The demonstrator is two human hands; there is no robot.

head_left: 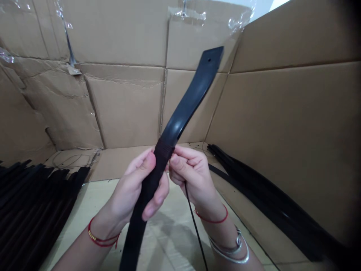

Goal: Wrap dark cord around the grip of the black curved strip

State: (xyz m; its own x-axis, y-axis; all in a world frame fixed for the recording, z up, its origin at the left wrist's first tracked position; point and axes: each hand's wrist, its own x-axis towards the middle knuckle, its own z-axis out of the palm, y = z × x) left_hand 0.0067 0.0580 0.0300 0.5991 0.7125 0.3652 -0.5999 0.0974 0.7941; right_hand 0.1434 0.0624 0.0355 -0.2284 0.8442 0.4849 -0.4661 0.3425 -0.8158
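Observation:
A long black curved strip (187, 107), with a small hole near its upper end, rises tilted to the right in the middle of the head view. Its lower part is covered in dark wrapping, with cord windings (164, 149) at the upper edge. My left hand (141, 180) is closed around the wrapped part, thumb on top. At the right edge of the windings my right hand (190, 169) pinches a thin dark cord (194, 218), which hangs down past the wrist. The pinched end of the cord is hidden by my fingers.
Many dark strips (34, 203) lie side by side at the left. More black curved strips (262, 195) lean along the cardboard wall (287, 124) at the right. Loose thin cord (70, 160) lies at the back left. A pale work surface (169, 241) is under my hands.

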